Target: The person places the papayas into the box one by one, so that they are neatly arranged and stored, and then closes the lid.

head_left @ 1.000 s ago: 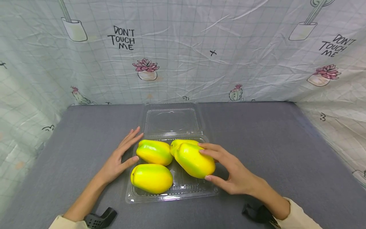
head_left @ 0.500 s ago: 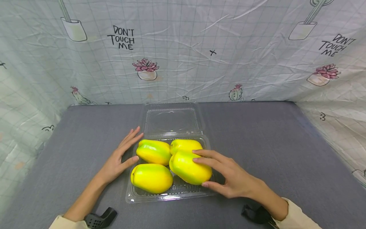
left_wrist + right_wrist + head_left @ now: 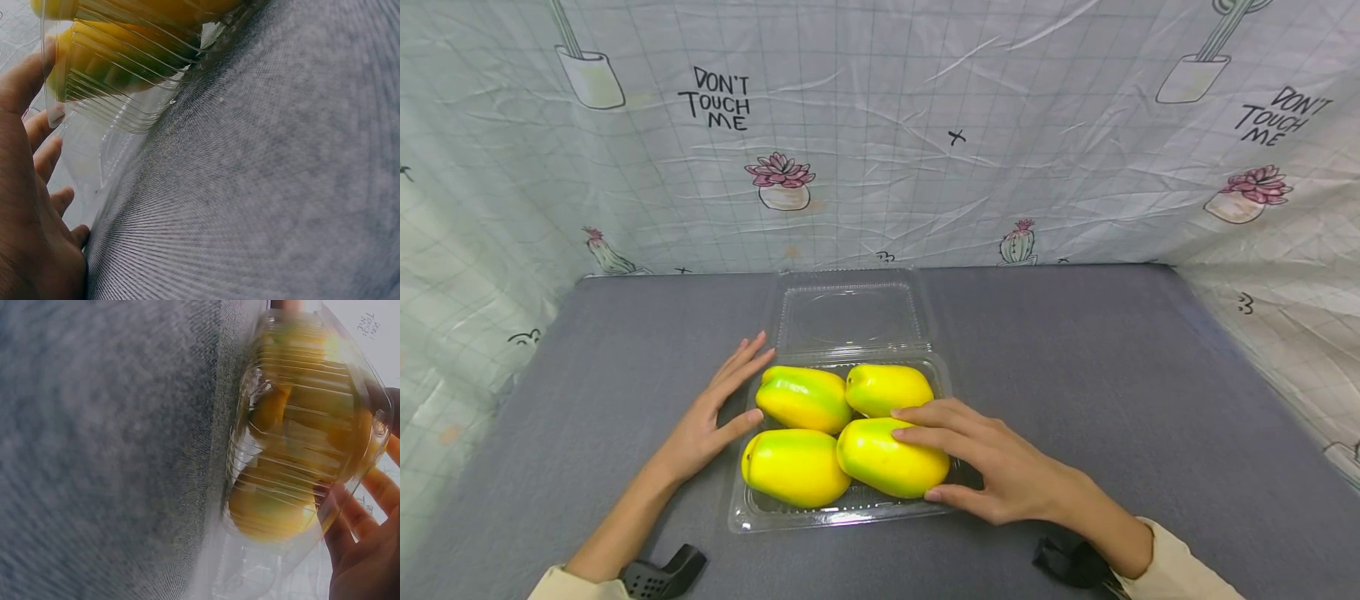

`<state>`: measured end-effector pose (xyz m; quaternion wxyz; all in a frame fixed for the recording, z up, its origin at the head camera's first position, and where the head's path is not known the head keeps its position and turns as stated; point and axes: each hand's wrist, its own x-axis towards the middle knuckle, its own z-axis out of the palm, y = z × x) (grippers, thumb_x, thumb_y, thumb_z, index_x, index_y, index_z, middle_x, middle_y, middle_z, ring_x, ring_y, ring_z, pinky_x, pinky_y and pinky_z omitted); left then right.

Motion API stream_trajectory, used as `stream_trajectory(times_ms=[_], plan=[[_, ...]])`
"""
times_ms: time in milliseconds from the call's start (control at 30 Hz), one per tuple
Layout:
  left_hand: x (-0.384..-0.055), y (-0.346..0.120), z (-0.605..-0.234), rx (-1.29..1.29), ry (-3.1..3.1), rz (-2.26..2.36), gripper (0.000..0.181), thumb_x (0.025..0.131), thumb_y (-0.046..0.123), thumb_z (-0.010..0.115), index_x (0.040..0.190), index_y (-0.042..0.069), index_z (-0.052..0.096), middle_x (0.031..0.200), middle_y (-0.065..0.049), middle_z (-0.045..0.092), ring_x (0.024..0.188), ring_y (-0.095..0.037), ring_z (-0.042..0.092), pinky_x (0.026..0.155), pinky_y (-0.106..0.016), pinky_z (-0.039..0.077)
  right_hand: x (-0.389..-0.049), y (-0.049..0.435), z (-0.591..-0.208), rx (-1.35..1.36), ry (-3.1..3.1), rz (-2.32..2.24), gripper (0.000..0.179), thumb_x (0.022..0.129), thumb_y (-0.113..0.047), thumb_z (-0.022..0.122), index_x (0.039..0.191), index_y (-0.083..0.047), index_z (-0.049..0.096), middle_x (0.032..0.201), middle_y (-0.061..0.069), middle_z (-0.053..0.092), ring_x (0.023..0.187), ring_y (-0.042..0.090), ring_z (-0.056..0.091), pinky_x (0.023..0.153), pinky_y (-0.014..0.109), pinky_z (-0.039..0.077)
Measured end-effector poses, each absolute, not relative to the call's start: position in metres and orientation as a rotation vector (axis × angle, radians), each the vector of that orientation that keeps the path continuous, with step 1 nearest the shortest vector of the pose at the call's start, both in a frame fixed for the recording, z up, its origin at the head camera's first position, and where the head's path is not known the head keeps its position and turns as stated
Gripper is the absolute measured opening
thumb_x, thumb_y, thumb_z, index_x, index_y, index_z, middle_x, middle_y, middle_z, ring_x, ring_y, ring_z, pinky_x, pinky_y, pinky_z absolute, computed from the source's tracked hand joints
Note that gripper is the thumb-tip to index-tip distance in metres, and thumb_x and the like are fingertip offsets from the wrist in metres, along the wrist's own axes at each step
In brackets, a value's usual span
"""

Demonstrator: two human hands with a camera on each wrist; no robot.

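Container: a clear, ribbed plastic box, in which four yellow-green fruits are held, two in a far row and two in a near row.
Near-right fruit: laid on its side in the container's near right part, directly to the left of the right hand; its right portion is overlapped by the fingers, while its left end is left uncovered. Whether its weight is borne by the container floor cannot be told.
Right-hand grip: the near-right fruit is pinched, with fingertips set on its upper surface and the thumb at its near right edge; the palm is held off to the right, a gap being left between.
Near-left fruit: placed just beside the near-right fruit, well apart from the right hand.
Far-right fruit: placed behind the near-right fruit, its near edge close to the right fingers.
Far-left fruit: placed nearest to the left hand.
Left-hand pose: fingers are spread alongside the container's left wall, and the thumb tip is brought to its rim; contact with the far-left fruit cannot be judged.
Lid: folded back flat on the grey table.
Backdrop: a creased sheet, printed with potted plants and "DON'T TOUCH ME".
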<state>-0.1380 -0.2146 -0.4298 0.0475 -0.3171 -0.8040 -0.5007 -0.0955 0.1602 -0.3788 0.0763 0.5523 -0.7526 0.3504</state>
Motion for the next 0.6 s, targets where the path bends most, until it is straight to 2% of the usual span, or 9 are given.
stream_trajectory(times_ms=[600], plan=[[-0.1377, -0.2145, -0.4281, -0.955, -2.47, -1.512, 0.066, 0.086, 0.006, 0.062, 0.147, 0.013, 0.038, 0.158, -0.006, 0.018, 0.143, -0.042, 0.004, 0.105, -0.069, 0.003, -0.0976, 0.1622, -0.3692, 1.652, -2.405, 0.971, 0.064, 0.085, -0.021, 0.073, 0.142, -0.014, 0.044, 0.144, 0.005, 0.042, 0.127, 0.021, 0.042, 0.098, 0.038, 0.043]])
